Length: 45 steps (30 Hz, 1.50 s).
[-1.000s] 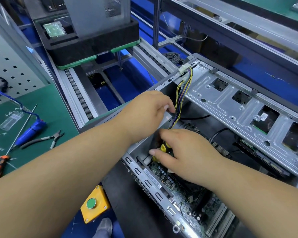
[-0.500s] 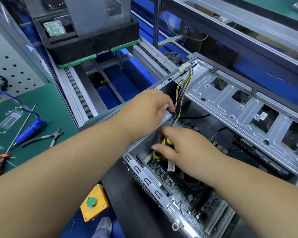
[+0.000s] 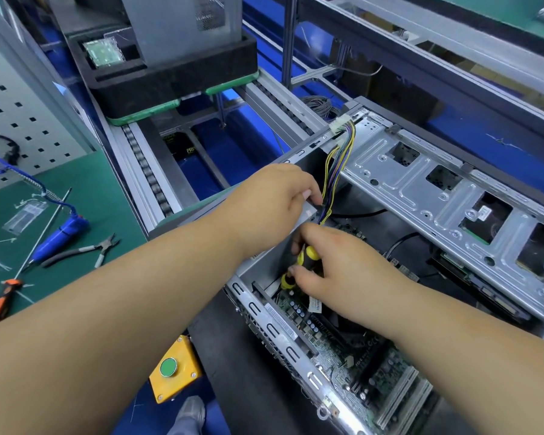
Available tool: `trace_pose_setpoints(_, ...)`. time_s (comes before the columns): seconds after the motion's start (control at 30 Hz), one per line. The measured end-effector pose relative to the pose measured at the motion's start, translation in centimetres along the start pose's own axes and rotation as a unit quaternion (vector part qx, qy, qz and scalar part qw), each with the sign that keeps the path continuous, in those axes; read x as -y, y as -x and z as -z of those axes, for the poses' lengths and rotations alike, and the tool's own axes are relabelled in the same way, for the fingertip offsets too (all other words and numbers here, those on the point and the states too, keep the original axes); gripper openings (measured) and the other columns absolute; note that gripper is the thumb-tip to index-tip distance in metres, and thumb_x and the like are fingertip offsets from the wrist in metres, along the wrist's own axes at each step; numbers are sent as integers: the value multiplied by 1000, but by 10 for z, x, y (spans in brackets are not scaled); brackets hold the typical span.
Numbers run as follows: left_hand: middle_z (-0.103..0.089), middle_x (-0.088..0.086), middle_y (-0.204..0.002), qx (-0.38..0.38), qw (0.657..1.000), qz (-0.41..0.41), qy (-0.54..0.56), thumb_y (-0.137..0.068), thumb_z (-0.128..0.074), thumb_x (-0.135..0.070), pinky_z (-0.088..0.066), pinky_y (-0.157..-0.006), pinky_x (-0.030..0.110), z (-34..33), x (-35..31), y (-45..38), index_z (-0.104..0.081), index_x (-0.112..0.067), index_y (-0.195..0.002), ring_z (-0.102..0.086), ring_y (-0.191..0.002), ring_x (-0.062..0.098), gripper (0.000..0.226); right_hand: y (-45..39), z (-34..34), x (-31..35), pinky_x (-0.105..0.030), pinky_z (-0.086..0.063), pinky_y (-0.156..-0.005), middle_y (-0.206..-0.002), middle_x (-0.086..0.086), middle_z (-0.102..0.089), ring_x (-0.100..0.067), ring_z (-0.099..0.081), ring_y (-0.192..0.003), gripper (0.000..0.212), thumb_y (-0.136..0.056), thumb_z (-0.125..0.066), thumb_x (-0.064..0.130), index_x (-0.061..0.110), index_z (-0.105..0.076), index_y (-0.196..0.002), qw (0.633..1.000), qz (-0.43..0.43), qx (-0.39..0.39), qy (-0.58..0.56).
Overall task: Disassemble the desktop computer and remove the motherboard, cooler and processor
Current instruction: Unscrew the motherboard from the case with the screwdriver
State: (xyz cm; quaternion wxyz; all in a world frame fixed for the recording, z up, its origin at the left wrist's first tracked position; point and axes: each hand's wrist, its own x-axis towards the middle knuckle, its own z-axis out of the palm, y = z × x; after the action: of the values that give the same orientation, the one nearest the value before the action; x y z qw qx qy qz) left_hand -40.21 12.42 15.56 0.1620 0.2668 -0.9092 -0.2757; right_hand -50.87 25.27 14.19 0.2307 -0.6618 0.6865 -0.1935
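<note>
Computer case [image 3: 421, 196]: lies open on the worktop; motherboard [image 3: 352, 368] not yet removed from its floor
Left hand [image 3: 274, 202]: curled over the case's near wall; what it clasps, cannot tell
Right hand [image 3: 336, 265]: nearer the board; grip clamped on the screwdriver [image 3: 299, 265]; shaft slants down-left toward the corner below

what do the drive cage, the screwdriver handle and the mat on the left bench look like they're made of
Drive cage: bare stamped sheet steel by the look, dull silver with pressed ribs and punched openings.
Screwdriver handle, held in the right hand: yellow and black, probably moulded plastic with a rubbery cover; I cannot tell for sure.
Mat: matte green, likely rubber or vinyl, lying flat with no shine.
</note>
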Motion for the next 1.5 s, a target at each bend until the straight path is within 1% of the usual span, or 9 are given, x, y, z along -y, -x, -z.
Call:
trace_pose_setpoints(0.1,-61,-3,-99,1,1000,-2,-5,-97,-46,-10,-43,-90,33,0,0,0,-71,-21,-101,-53,-99,13,27,1,1,0,-39,-46,-78,-89,8,-49,-15,-49,-86,20,-80,-61,29,22,-48,-93,1000,23,4,-1)
trace_pose_setpoints(0.23,-60,-5,-100,6,1000,-1,-8,-98,-45,-10,-43,-90,33,0,1,-1,-71,-22,-102,-53,-99,12,29,2,-2,-2,-41,-47,-69,-76,10,-49,-18,-50,-77,35,-88,-49,55,21,-45,-88,998,6,-7,70)
trace_pose_setpoints(0.47,-61,-4,-100,3,1000,-4,-8,-98,-46,-10,-42,-91,33,-1,2,-1,-71,-22,-101,-53,-99,13,27,1,1,0,-39,-47,-76,-89,6,-51,-16,-50,-85,21,-79,-63,28,22,-49,-93,1000,12,-6,6)
trace_pose_setpoints(0.67,-61,-4,-101,7,1000,-2,-16,-98,-45,-11,-43,-88,33,-2,3,-1,-70,-23,-102,-53,-98,12,29,2,-2,-2,-41,-45,-64,-69,9,-44,-21,-50,-72,35,-90,-47,55,21,-40,-89,995,8,-16,99)
trace_pose_setpoints(0.87,-61,-4,-100,2,1000,-1,-9,-98,-45,-10,-43,-89,33,-1,2,-1,-70,-23,-101,-53,-97,12,28,2,3,3,-38,-46,-79,-91,7,-51,-15,-50,-87,20,-79,-63,25,20,-52,-95,999,37,13,-8)
trace_pose_setpoints(1.03,-61,-5,-102,7,1000,0,-16,-98,-44,-10,-43,-89,32,-1,1,-1,-71,-23,-102,-54,-98,12,30,2,1,0,-42,-48,-72,-80,7,-54,-21,-54,-80,33,-91,-50,53,20,-47,-95,997,23,17,75)
trace_pose_setpoints(1.2,-60,-6,-99,1,1000,-4,-11,-97,-46,-10,-42,-90,30,-1,2,-1,-71,-22,-101,-53,-98,11,28,3,2,4,-39,-45,-81,-95,3,-53,-18,-51,-89,22,-81,-65,22,20,-53,-99,997,68,26,-8)
trace_pose_setpoints(1.37,-61,-4,-101,5,1000,-9,-19,-98,-45,-11,-42,-90,32,-2,3,-2,-70,-22,-102,-53,-98,12,28,3,1,2,-42,-46,-74,-85,4,-53,-22,-51,-83,30,-91,-54,48,18,-47,-93,994,71,30,71)
trace_pose_setpoints(1.5,-61,-2,-100,3,1000,-5,-19,-97,-46,-11,-43,-90,35,-2,3,-2,-70,-23,-101,-53,-99,14,27,2,3,5,-39,-45,-82,-95,2,-56,-19,-52,-90,19,-86,-62,27,19,-53,-100,996,82,34,20)
